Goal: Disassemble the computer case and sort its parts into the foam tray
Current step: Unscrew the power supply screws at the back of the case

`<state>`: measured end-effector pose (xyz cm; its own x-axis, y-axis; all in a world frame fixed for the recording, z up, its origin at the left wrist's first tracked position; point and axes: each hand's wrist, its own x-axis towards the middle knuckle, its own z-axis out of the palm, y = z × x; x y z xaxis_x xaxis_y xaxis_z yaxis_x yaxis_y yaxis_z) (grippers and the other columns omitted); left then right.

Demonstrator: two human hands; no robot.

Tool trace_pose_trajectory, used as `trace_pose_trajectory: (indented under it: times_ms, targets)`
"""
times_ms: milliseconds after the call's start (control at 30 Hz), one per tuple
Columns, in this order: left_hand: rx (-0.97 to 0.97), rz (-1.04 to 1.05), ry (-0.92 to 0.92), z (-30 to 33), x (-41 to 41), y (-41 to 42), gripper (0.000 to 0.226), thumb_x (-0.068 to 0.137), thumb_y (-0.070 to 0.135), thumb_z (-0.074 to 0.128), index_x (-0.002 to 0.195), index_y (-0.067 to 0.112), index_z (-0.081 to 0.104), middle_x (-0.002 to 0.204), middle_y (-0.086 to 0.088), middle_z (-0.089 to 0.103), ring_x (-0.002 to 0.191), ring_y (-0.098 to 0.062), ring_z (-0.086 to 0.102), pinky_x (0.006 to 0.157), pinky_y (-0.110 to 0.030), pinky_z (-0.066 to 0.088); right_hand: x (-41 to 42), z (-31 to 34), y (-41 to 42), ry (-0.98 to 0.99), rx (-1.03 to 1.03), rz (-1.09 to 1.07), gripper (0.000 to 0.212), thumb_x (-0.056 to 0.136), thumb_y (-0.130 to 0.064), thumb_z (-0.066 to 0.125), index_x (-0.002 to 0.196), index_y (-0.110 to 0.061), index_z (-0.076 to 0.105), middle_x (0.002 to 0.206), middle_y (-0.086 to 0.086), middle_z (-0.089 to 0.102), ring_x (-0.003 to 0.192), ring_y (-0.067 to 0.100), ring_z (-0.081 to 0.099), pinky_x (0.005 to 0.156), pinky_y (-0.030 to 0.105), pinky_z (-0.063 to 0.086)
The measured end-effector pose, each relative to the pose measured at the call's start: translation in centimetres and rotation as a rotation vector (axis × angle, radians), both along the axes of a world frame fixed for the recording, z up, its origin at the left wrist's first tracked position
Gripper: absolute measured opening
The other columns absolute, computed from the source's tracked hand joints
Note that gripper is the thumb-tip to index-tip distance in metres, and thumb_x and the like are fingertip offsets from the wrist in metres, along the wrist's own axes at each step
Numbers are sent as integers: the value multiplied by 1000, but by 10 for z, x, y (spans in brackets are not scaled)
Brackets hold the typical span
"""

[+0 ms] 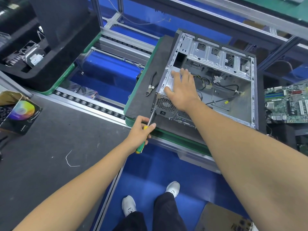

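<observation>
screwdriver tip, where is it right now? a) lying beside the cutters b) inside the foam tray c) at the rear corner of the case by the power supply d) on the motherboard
c: the left hand holds the screwdriver with its tip at the rear corner of the computer case, beside the power supply.

Cutters [152, 84] left of case [216, 90]; motherboard [288, 104] right; foam tray [33, 70] far left.

Side cutters [152, 84] lie near a colour-wheel box [21, 114].
</observation>
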<state>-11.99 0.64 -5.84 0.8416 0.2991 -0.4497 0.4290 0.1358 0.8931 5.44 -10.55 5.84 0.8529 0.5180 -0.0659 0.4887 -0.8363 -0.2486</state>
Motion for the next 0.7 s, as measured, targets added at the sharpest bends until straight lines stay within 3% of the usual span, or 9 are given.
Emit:
trace_pose_trajectory:
  times_ms: [100, 300, 433, 533, 600, 700]
  targets:
    - [51, 9, -8, 1, 10, 3, 28, 99, 24, 68, 112, 7, 51, 87, -13, 59, 55, -15, 64, 50, -27, 53, -1, 0, 0, 1, 1, -1, 65, 100, -46, 41, 156, -17, 26, 168, 22, 8, 157, 34, 0, 127, 46, 3]
    - [-1, -65, 17, 1, 24, 7, 19, 110, 15, 42, 117, 3, 56, 84, -13, 74, 86, -25, 77, 72, -33, 55, -2, 2, 0, 2, 1, -5, 65, 101, -46, 41, 157, -16, 25, 168, 21, 8, 157, 34, 0, 127, 46, 3]
    - [-73, -49, 41, 4, 32, 1, 18, 111, 13, 34, 122, 6, 47, 90, -12, 72, 69, -18, 71, 51, -26, 52, -3, 4, 0, -3, 3, -8, 65, 101, -45, 41, 157, -16, 25, 168, 21, 8, 157, 34, 1, 127, 46, 4]
    - [-20, 26, 27, 5, 42, -2, 22, 107, 24, 51, 122, 11, 43, 101, -12, 62, 58, -15, 62, 39, -27, 43, -4, 5, 0, -1, 0, -8, 65, 101, -45, 42, 157, -16, 25, 168, 21, 8, 157, 34, 1, 127, 46, 3]
    - [21, 30, 21, 5, 49, -2, 32, 102, 32, 61, 118, 11, 43, 96, -10, 62, 51, -14, 60, 36, -26, 41, -4, 5, 0, -1, 4, -8, 65, 101, -45, 42, 157, -16, 26, 168, 21, 9, 157, 34, 1, 127, 45, 3]
    - [74, 64, 37, 1, 55, -2, 28, 101, 31, 63, 112, 11, 47, 84, -6, 69, 43, -16, 59, 33, -26, 42, -4, 5, 1, -3, 6, -8, 65, 101, -45, 43, 157, -16, 26, 168, 21, 9, 157, 34, 1, 127, 45, 3]
